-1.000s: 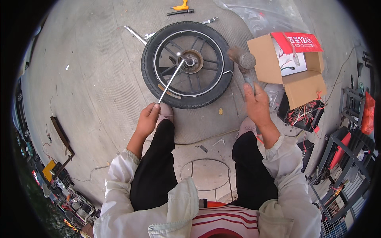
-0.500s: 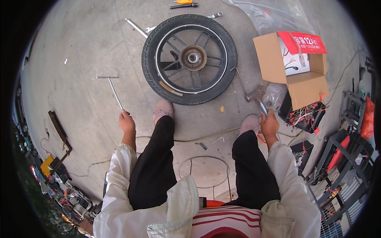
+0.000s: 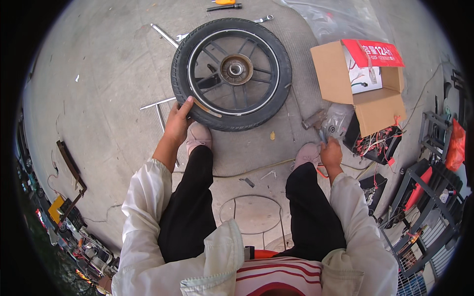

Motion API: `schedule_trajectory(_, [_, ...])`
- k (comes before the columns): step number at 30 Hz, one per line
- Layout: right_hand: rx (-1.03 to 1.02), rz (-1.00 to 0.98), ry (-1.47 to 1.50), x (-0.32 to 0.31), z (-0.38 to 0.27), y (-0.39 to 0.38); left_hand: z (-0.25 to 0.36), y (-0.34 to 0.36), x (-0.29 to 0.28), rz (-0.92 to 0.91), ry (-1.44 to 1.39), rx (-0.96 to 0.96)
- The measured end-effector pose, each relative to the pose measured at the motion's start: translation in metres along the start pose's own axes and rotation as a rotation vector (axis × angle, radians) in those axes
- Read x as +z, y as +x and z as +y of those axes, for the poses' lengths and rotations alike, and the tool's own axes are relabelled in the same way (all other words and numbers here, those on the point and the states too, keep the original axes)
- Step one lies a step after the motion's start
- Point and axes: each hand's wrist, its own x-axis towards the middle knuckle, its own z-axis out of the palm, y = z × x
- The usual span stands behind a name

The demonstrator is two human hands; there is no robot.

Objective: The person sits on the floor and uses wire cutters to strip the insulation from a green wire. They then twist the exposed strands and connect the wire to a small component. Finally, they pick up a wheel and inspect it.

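Wheel (image 3: 230,74) lying flat on the concrete ahead of my feet | my left hand (image 3: 177,123) is gripping its tyre at the near-left edge | my right hand (image 3: 330,150) is closing around a hammer (image 3: 316,121) handle beside the cardboard box (image 3: 363,89) | T-wrench (image 3: 159,109) lying just left of the tyre

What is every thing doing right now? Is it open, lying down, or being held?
Wheel: lying flat on the concrete, tyre on.
Left hand: gripping the tyre's near edge.
Right hand: closed on a hammer's handle.
Hammer: head resting on the ground.
T-handle wrench: lying on the ground, not held.
Cardboard box: flaps open, on its side.
Plastic bag: crumpled beside the box.
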Motion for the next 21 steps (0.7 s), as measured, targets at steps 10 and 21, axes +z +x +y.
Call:
schedule_trajectory(10, [-0.748,-0.118,0.277,-0.025,-0.13,0.032,0.133,-0.039,0.106,-0.047,0.318,0.491])
schedule_trajectory(21, [-0.808,0.013,0.052,0.002,-0.326,0.106,0.171,-0.045,0.179,-0.139,0.35,0.383])
